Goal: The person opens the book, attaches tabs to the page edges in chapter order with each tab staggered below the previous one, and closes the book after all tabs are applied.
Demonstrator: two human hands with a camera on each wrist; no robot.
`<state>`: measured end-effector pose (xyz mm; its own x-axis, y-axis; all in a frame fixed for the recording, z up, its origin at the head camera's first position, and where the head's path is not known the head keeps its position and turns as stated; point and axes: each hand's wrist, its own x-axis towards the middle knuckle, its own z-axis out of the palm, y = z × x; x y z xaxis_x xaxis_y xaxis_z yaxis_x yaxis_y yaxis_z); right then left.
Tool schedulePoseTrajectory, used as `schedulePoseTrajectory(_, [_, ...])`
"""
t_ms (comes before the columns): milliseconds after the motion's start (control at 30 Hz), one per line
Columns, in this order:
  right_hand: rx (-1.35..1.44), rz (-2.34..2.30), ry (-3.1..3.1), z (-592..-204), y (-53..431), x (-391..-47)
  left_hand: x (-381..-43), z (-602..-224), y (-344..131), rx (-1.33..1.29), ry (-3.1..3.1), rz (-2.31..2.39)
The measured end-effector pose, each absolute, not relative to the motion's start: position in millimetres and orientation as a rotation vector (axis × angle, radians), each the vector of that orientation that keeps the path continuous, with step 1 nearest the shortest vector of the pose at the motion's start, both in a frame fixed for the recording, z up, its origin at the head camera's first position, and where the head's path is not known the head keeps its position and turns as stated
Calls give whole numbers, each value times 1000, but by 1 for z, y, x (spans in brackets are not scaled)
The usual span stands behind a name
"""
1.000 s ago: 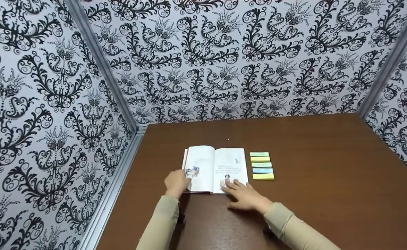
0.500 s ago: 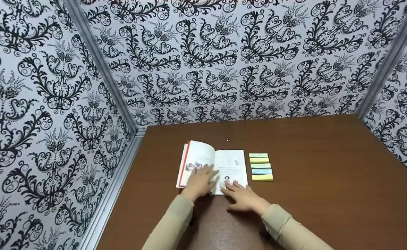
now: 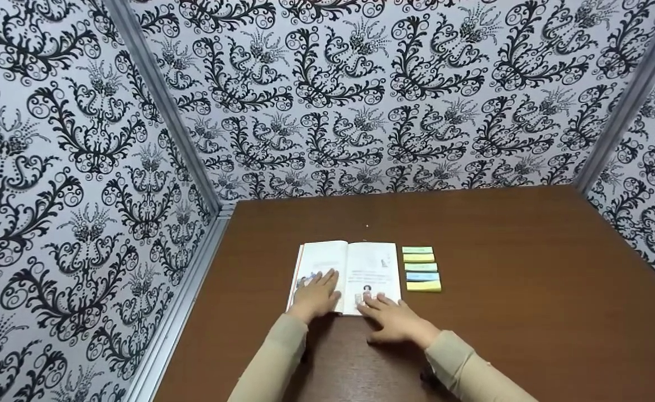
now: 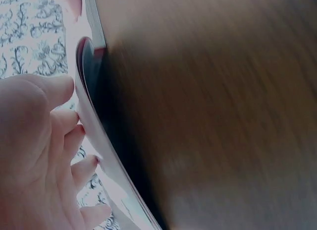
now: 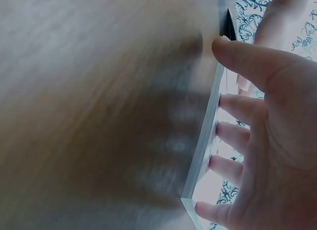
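An open book (image 3: 373, 259) with white pages and small colored drawings lies on the brown table. My left hand (image 3: 317, 296) rests on its left page close to the spine, fingers spread and pointing away from me. In the left wrist view the fingertips (image 4: 94, 160) press on the page, and the book's near edge bows up off the table by the spine. My right hand (image 3: 397, 321) lies at the lower corner of the right page. Its spread fingertips (image 5: 225, 163) touch the page in the right wrist view, with the thumb at the near edge.
Right of the book, several sticky-note pads (image 3: 421, 268) in green, yellow and blue stand in a column. Patterned wall panels (image 3: 327, 111) with grey metal posts enclose the brown table (image 3: 506, 268) at the back and sides.
My left hand has moved from the book's left edge onto the left page near the spine. The left pages rose, then settled flatter. My right hand has stayed put.
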<state>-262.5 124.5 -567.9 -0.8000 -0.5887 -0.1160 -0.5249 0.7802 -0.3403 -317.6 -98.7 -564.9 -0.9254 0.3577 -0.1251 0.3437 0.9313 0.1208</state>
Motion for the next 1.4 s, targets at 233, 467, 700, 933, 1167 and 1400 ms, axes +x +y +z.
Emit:
schedulePoseTrajectory(233, [-976,-434,2729,-560,141,-290,-322,-573,-100,520,2873,265])
schedulePoseTrajectory(467, [-859,-508,2759,-555,146,-327,-322,-571,-98,492,2893,215])
schedulePoseTrajectory(700, [-747,-605,2827,-551,136,-363,-315,-570,-100,455,2911,235])
schedulePoseTrajectory(933, [-789,-679,2857,-553,121,-382,-315,-569,-97,450,2959,193])
schedulePoseTrajectory(1167, [-932,-642,2764,-561,109,-381,-320,-572,-94,476,2966,150])
schedulePoseTrajectory(1400, [-966,-505,2803,-565,101,-385,-327,-572,-98,453,2995,172])
